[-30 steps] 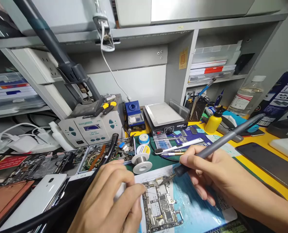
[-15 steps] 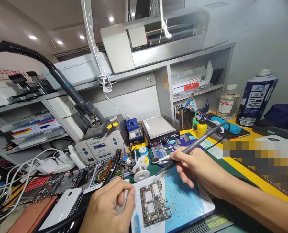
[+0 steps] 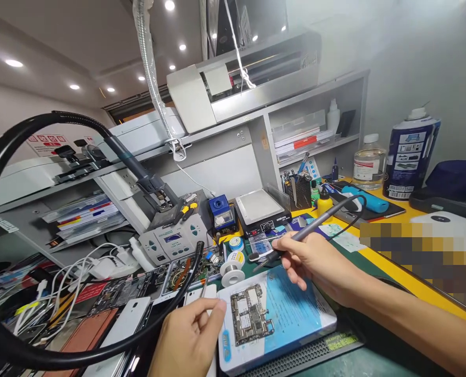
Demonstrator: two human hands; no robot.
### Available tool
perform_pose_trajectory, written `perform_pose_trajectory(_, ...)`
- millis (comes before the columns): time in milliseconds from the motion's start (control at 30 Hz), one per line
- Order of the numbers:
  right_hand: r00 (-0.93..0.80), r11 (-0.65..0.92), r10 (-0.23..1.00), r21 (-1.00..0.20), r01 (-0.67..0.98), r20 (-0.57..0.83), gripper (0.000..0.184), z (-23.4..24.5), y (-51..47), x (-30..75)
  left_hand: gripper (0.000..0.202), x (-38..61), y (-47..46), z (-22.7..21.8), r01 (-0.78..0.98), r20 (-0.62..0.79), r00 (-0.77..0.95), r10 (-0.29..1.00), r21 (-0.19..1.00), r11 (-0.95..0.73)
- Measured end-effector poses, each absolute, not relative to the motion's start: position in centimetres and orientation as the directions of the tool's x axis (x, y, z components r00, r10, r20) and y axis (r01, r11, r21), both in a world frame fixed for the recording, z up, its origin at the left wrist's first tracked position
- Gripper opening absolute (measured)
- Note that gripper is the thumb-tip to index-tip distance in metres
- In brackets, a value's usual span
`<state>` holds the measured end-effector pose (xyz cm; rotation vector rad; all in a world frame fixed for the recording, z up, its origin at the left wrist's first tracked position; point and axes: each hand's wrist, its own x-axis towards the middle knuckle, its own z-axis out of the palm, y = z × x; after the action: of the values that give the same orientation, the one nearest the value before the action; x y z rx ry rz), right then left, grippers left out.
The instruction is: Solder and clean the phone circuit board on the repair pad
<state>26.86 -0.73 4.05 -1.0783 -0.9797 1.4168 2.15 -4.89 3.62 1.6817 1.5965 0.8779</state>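
Note:
My right hand (image 3: 306, 256) is wrapped round a grey soldering iron (image 3: 325, 217). Its dark tip angles down to the left, just beyond the far edge of a white and blue box (image 3: 296, 309). On that box lies a bare phone circuit board (image 3: 252, 317), apart from both hands. My left hand (image 3: 191, 332) is at the box's left edge, thumb and forefinger pressed together; a thin pointed piece shows behind the fingers, and I cannot make out what it is. A dark-bristled brush (image 3: 253, 256) lies behind the iron's grip. A solder spool (image 3: 232, 276) stands behind the box.
A black hose (image 3: 99, 356) loops across the left side. Behind stand a grey control station (image 3: 174, 243), a hot plate (image 3: 262, 207) and a yellow bottle (image 3: 324, 204). Phones, opened devices and white cables (image 3: 60, 293) crowd the left. A spray can (image 3: 411, 157) stands at right.
The view has tilted up and turned left, so more of the hose shows. The iron's tip sits slightly farther from the box's far edge. The board appears to lie as before.

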Motion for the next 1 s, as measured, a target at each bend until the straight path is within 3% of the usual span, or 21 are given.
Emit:
perform_pose_trajectory(467, -0.012, -0.088, 0.996, -0.961, -0.262, -0.088, 0.023, 4.1, -0.6, 27.1, 0.056, 4.9, -2.3, 4.1, 0.291, -0.25, 0.047, 0.967, 0.93, 0.226)
perform_pose_trajectory(1000, -0.01, -0.093, 0.996, -0.958, -0.273, -0.094, 0.024, 4.2, -0.5, 27.2, 0.051, 6.2, -2.2, 4.8, 0.16, -0.263, 0.004, 0.965, 0.952, 0.259)
